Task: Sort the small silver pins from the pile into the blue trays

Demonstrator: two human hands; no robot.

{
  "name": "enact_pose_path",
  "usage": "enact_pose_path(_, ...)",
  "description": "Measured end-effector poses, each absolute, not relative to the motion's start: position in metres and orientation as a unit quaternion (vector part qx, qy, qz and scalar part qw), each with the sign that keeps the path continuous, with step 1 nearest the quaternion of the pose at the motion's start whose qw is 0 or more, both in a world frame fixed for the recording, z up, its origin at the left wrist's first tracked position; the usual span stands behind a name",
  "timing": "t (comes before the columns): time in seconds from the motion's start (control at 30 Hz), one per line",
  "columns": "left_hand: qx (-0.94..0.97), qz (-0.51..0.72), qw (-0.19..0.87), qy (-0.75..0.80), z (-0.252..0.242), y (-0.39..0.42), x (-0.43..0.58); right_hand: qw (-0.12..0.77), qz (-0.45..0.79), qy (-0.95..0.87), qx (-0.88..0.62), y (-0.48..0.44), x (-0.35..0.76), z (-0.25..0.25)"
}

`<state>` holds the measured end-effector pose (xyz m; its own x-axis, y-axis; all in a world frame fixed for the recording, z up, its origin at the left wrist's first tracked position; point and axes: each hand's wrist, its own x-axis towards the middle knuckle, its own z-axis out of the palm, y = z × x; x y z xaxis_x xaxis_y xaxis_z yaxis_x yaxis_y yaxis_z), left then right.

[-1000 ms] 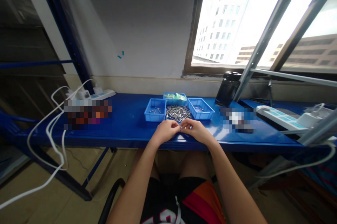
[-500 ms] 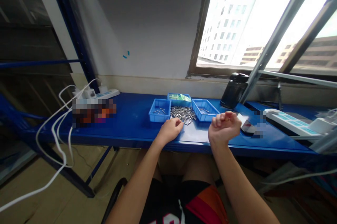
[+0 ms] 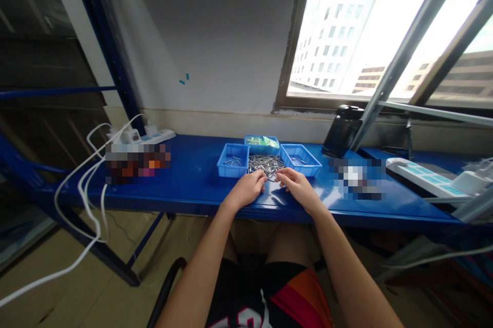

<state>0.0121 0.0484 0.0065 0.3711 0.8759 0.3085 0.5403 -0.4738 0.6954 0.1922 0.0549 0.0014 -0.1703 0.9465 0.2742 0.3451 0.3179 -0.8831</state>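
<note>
A pile of small metal screw-like pieces (image 3: 265, 162) lies on the blue table (image 3: 192, 174) between two blue trays. The left tray (image 3: 233, 170) and the right tray (image 3: 302, 169) each hold a few of these pieces. My left hand (image 3: 249, 188) rests at the pile's near left edge, fingers pinched together; whatever is between them is too small to name. Facing it at the near right edge, my right hand (image 3: 296, 186) has thumb and index finger curled close together, and what they hold, if anything, cannot be made out.
Behind the pile, a third blue tray (image 3: 252, 138) holds a green-and-clear plastic bag (image 3: 264, 143). A black flask (image 3: 342, 132) stands at the back right. Power strips lie at the left (image 3: 157, 138) and right (image 3: 419, 179), with white cables hanging on the left.
My right hand has come left and down from beside the right tray to the pile's near edge, turning over. My left hand has stayed nearly in place.
</note>
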Motion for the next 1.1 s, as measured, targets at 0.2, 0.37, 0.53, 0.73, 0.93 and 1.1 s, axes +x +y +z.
enact_pose_path(0.2,0.792,0.327,0.253,0.450,0.0075,0.0485,0.0125,0.425,0.329,-0.712,-0.452,0.0523,0.1924,0.0000)
enact_pose_path(0.37,0.784,0.341,0.254,0.452,0.0079,0.0490,0.0131,0.431,0.323,-0.718,-0.442,0.0527,0.1929,-0.0027)
enact_pose_path(0.53,0.769,0.367,0.249,0.461,0.0086,0.0507,0.0131,0.438,0.308,-0.712,-0.454,0.0523,0.1943,-0.0033)
enact_pose_path(0.73,0.805,0.325,0.234,0.437,0.0090,0.0500,0.0128,0.433,0.286,-0.725,-0.452,0.0515,0.1928,-0.0026)
enact_pose_path(0.93,0.819,0.311,0.228,0.425,0.0071,0.0508,0.0123,0.394,0.268,-0.761,-0.440,0.0491,0.1900,-0.0016)
enact_pose_path(1.1,0.819,0.307,0.227,0.429,0.0077,0.0501,0.0117,0.397,0.265,-0.758,-0.445,0.0476,0.1900,-0.0012)
